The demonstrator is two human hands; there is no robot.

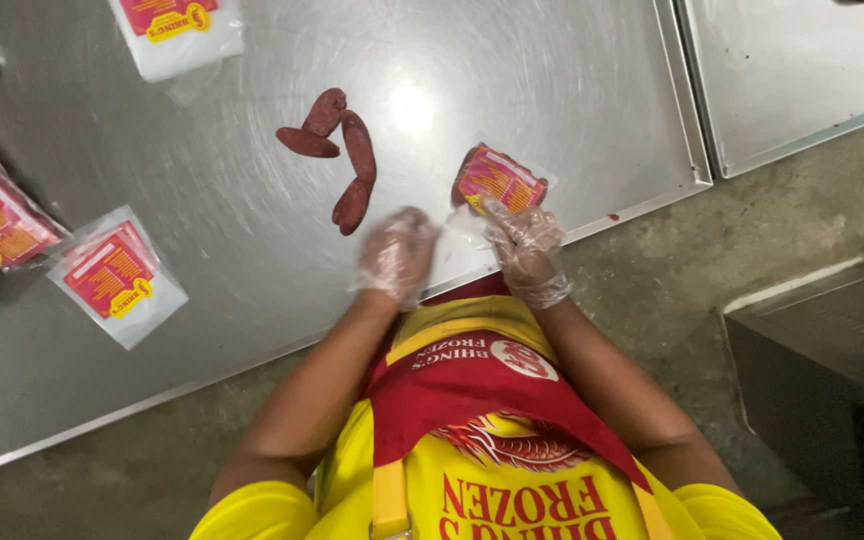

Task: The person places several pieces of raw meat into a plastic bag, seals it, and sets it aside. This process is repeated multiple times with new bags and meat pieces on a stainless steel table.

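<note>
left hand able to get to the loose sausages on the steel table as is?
Probably yes. The left hand holds nothing visible and sits just below the loose sausages; only bare steel table lies between them.

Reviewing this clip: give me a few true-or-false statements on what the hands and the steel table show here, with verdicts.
1. Both hands wear clear plastic gloves. True.
2. The right hand touches a filled red-labelled packet. True.
3. The left hand grips a sausage. False: it is blurred and apart from the loose sausages.
4. The sausages lie in a bowl. False: they lie bare on the steel table.
5. Another labelled pouch lies to the left. True.
</note>
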